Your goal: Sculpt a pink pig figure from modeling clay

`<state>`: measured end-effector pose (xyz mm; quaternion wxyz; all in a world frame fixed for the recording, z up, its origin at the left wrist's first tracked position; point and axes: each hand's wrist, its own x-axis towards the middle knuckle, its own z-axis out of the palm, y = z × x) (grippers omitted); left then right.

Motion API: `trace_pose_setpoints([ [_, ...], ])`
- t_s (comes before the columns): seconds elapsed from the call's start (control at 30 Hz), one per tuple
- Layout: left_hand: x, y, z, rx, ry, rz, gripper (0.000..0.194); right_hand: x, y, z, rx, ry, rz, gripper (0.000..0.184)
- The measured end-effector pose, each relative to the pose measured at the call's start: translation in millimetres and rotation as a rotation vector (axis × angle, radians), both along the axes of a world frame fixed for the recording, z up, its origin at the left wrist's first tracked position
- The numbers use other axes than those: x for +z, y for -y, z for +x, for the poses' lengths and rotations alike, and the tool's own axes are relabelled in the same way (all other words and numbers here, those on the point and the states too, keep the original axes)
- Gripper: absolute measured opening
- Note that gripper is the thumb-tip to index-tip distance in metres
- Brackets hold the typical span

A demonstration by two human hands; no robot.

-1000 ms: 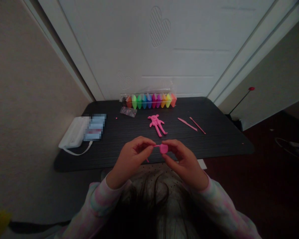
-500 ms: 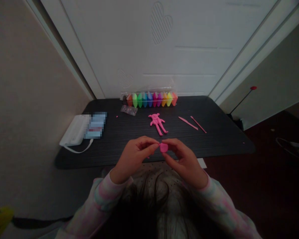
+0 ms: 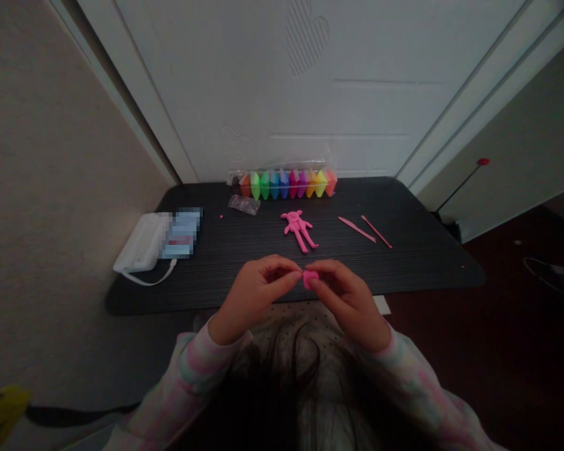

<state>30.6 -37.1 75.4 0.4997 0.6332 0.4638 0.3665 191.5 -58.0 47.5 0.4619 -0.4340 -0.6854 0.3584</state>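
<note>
A small lump of pink modelling clay is held between both hands, over the table's near edge. My right hand grips it, with the thumb now across its front and the index finger along its top. My left hand is closed in a pinch at the lump's left edge, where its fingertips hide part of the clay. Beyond the hands a pink clay figure with ears, arms and two long legs lies flat. To its right are two thin pink modelling tools.
A clear pack of coloured clay blocks stands at the back of the dark table, with a crumpled plastic wrapper before it. At left lie a white box-like device, its cable and a blurred blue item.
My right thumb has come up from below the pink clay onto its front, covering part of it. My left hand keeps its pinch. The view has shifted slightly.
</note>
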Motion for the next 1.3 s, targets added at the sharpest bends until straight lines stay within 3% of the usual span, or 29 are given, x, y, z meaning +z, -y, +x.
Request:
trace_pose_setpoints([
  [0.67, -2.6, 1.0, 0.5, 0.040, 0.064, -0.048, 0.015, -0.5, 0.5, -3.3, -0.040, -0.008, 0.044, 0.015],
  [0.93, -2.8, -3.7, -2.2, -0.055, 0.002, -0.048, 0.015, 0.8, -0.9, -2.2, -0.018, 0.043, 0.086, 0.014],
  [1.3, -3.8, -4.4, -0.5, -0.039, 0.051, -0.088, 0.012, 2.1, -1.7, -3.2, -0.033, 0.084, 0.121, 0.012],
])
